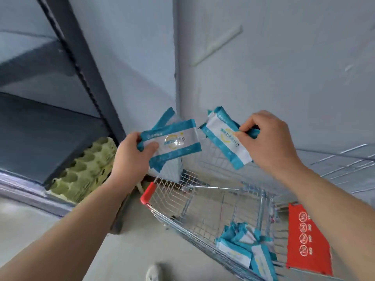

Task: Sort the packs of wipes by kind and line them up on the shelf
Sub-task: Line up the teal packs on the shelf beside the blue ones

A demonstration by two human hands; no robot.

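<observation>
My left hand (134, 153) grips a small bundle of blue-and-white wipe packs (174, 138) by their left end; at least two overlap, fanned out. My right hand (267, 140) pinches more of the same blue-and-white wipe packs (225, 138) at their right end, tilted down to the right. Both bundles hang in the air above the front of a wire shopping cart (203, 201). Several more wipe packs (245, 248) lie in a heap in the cart's basket at the lower right. The dark metal shelf (50, 126) stands at the left.
A stack of green egg trays (85, 169) sits on the shelf's lowest level. The shelf's dark upright post (81, 63) runs diagonally. The cart has a red corner bumper (149, 192) and a red child-seat flap (306, 240). Grey walls meet in a corner behind. A shoe (153, 272) shows below.
</observation>
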